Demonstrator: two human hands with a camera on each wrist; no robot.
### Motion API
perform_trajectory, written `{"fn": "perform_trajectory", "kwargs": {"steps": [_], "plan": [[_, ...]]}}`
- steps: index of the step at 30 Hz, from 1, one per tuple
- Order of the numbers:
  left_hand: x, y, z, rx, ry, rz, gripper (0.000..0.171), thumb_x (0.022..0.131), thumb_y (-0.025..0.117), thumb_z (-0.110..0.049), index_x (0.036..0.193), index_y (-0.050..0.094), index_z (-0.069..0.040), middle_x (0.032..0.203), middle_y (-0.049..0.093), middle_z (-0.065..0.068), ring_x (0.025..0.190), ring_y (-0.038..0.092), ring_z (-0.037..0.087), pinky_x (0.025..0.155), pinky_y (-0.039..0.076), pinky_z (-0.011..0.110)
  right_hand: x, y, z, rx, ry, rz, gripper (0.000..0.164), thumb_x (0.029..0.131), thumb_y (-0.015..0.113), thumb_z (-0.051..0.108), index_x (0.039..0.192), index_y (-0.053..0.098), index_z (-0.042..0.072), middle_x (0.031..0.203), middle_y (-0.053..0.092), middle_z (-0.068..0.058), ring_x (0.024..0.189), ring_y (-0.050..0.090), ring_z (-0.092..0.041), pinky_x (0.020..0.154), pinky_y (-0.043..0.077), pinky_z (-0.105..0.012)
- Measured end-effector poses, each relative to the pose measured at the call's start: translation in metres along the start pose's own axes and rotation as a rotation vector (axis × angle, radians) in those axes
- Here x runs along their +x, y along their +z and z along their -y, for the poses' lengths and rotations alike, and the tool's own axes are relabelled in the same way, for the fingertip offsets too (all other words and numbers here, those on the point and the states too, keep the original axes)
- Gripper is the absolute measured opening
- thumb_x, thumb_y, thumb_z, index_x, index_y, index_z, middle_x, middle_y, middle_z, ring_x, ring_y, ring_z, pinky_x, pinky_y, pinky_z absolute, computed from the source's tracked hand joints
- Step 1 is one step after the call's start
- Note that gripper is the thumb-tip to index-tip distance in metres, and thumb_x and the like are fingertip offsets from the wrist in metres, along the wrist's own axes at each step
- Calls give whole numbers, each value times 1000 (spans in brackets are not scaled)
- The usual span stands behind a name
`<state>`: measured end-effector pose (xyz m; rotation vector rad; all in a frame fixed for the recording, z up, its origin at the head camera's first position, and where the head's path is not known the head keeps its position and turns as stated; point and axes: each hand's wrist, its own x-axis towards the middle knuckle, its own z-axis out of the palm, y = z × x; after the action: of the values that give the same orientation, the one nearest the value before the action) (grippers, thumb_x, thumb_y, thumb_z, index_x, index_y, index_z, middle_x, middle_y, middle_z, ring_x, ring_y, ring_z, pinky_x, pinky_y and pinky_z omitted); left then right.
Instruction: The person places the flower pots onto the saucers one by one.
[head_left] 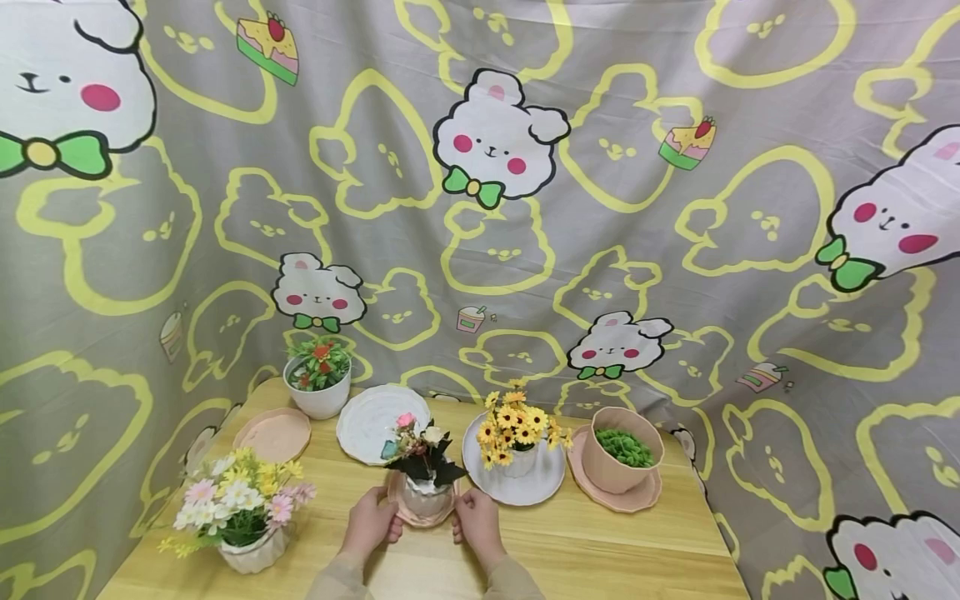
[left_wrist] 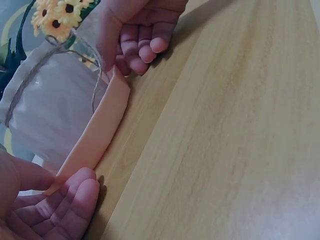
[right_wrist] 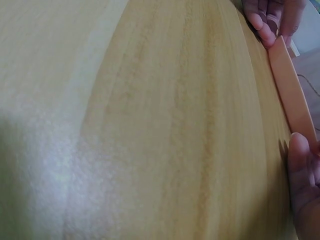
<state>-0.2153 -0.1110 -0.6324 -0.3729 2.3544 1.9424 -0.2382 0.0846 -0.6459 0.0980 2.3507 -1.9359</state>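
Note:
A pink saucer (head_left: 424,523) with a raised rim bears a small white pot (head_left: 426,498) of mixed flowers and dark leaves. Twine with a bow runs round the pot (left_wrist: 50,110) in the left wrist view. My left hand (head_left: 367,523) pinches the saucer's left side, its thumb over the rim and fingers curled outside and below. On the opposite side my right hand (head_left: 480,525) pinches the rim the same way. The right wrist view shows the saucer (right_wrist: 292,87) low over the wooden table between both hands.
On the table (head_left: 630,554) stand a daisy pot (head_left: 255,552) at left, a red-flowered pot (head_left: 321,397) behind, a bare pink saucer (head_left: 272,435) and a bare white plate (head_left: 382,425). To the right are yellow flowers on a white plate (head_left: 551,483) and a pink pot (head_left: 600,467) on a saucer.

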Motion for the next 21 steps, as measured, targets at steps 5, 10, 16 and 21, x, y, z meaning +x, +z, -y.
{"fn": "perform_trajectory", "kwargs": {"steps": [5, 10, 16, 21], "plan": [[3, 3, 0, -16, -3, -3, 45, 94, 48, 1, 134, 36, 19, 62, 65, 13, 48, 62, 13, 48, 59, 33, 0, 0, 1, 2, -1, -7, 17, 92, 56, 5, 76, 53, 0, 56, 62, -12, 36, 51, -5, 36, 52, -28], [6, 5, -1, -32, -9, -6, 46, 94, 48, 0, 135, 36, 19, 62, 64, 12, 48, 61, 12, 47, 58, 33, 1, 0, 1, 19, 4, -6, 17, 92, 55, 5, 76, 52, 1, 54, 60, -8, 36, 51, -5, 37, 52, -29], [9, 9, 0, -41, -13, -7, 47, 94, 48, 0, 136, 36, 18, 62, 65, 12, 48, 62, 13, 48, 59, 33, 0, -1, 2, 53, 17, -9, 16, 93, 54, 6, 80, 54, -4, 56, 60, -9, 39, 54, -7, 39, 54, -31], [11, 13, -1, -65, -14, -5, 47, 95, 49, 0, 137, 36, 17, 62, 65, 12, 48, 62, 13, 47, 58, 32, 1, -3, 1, 95, 35, -20, 16, 94, 53, 6, 82, 54, -5, 57, 60, -9, 39, 55, -8, 40, 56, -32]]}}
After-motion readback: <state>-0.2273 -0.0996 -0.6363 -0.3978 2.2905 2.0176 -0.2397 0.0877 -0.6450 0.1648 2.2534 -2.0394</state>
